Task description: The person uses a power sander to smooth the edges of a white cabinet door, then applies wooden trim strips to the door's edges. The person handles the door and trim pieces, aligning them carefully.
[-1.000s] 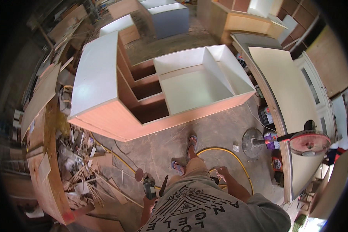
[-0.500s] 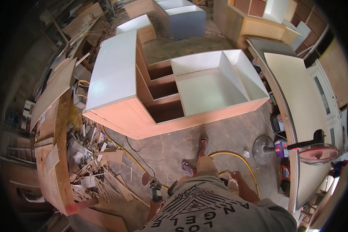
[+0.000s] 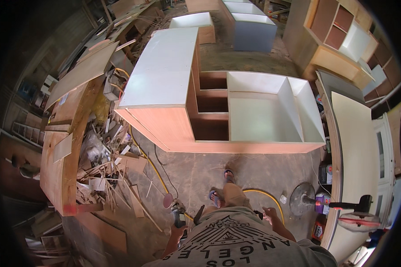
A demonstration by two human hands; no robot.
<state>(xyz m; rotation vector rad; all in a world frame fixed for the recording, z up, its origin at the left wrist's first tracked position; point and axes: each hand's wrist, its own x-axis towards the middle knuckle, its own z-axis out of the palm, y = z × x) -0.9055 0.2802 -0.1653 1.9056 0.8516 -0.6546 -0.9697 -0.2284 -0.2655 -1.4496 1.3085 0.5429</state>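
My left hand point(image 3: 177, 231) is closed around the body of an angle grinder point(image 3: 179, 218), held low beside my left leg. A round reddish-brown disc point(image 3: 168, 200) sits at the tool's far end. My right hand point(image 3: 269, 214) hangs beside my right hip with its fingers curled; what lies in them, if anything, is too small to make out. In front of my feet stands a large cabinet point(image 3: 160, 66) with a white panel on the left, pinkish wood-look edges, dark open compartments and a white-lined section point(image 3: 265, 118) on the right. Neither hand touches it.
A yellow hose point(image 3: 153, 168) runs along the floor on the left and curves past my right leg. Wood offcuts point(image 3: 104, 178) lie heaped beside a workbench point(image 3: 73, 147). At right are a fan point(image 3: 358, 220) and a cream-topped table point(image 3: 354, 133). More cabinets point(image 3: 254, 35) stand behind.
The view has turned, so the cabinet sits farther right and slightly lower. The grinder stays in my left hand. My right hand has dropped slightly, its fingers still curled.
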